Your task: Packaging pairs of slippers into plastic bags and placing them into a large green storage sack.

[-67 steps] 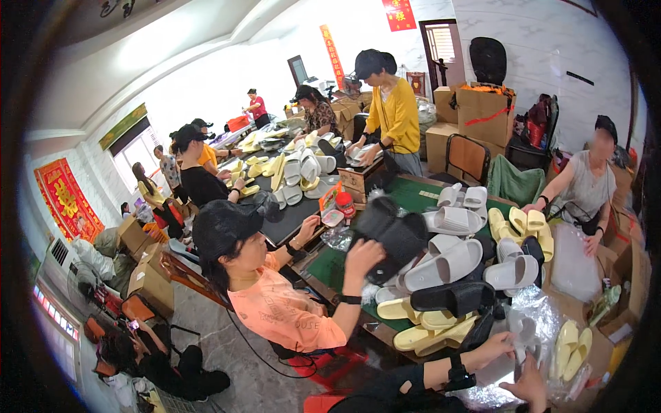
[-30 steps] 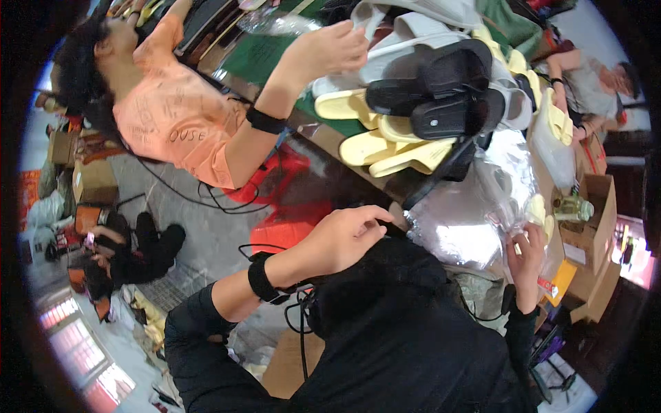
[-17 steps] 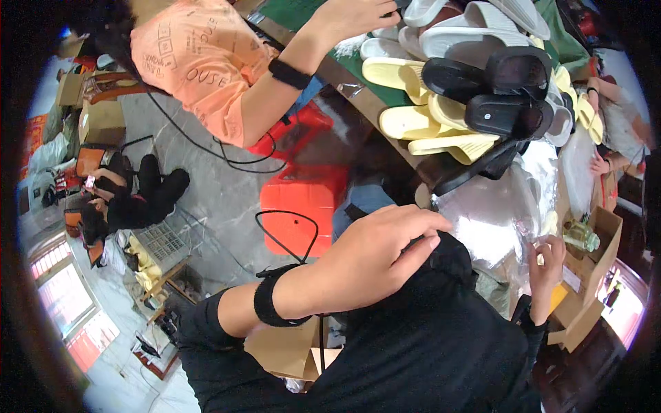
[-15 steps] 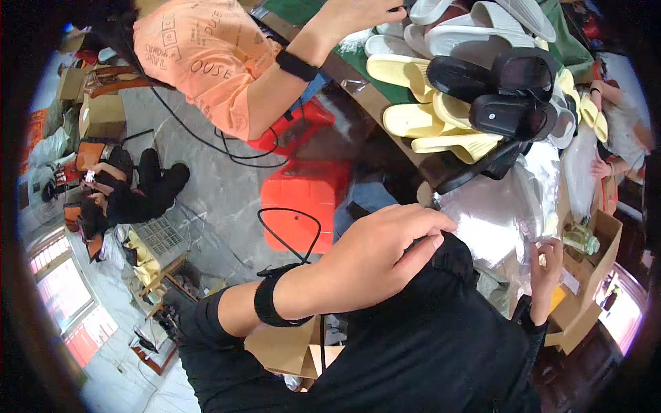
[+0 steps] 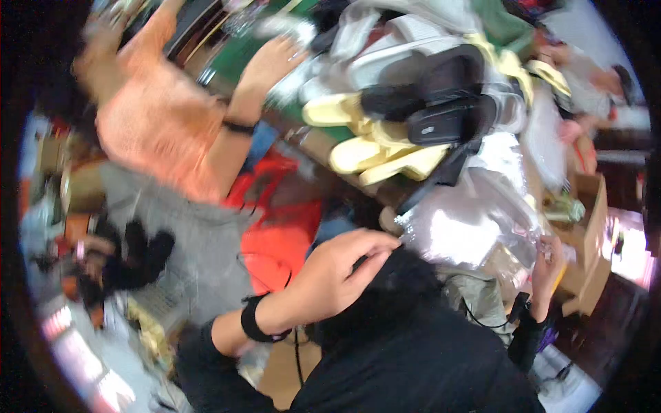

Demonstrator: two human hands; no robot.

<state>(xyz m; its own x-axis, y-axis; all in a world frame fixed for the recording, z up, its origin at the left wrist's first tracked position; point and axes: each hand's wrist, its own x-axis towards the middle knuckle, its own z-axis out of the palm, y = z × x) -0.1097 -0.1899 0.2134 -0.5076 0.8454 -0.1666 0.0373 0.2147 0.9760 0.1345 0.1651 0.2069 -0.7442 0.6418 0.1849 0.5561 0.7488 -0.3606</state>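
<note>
A clear, shiny plastic bag [image 5: 451, 230] stretches between my two hands in front of the slipper pile. My left hand [image 5: 344, 268], with a black wristband, pinches the bag's near left edge between thumb and fingers. My right hand [image 5: 547, 268] has its fingers curled at the bag's right edge. Just beyond the bag lie black slippers [image 5: 444, 124] on top of pale yellow slippers [image 5: 354, 155], with white and grey slippers [image 5: 399, 58] farther back. Motion blur hides whether anything is in the bag.
On the left a person in an orange shirt [image 5: 155, 134] reaches over the green table top. A red stool [image 5: 279, 241] stands beside the table. An open cardboard box [image 5: 589, 241] is at the right, near another person [image 5: 582, 86]. Someone sits farther left.
The whole view has shifted and blurred, with the pile now more to the left. My hands stay at the bag's edges. The neighbour's hand has moved relative to the pile.
</note>
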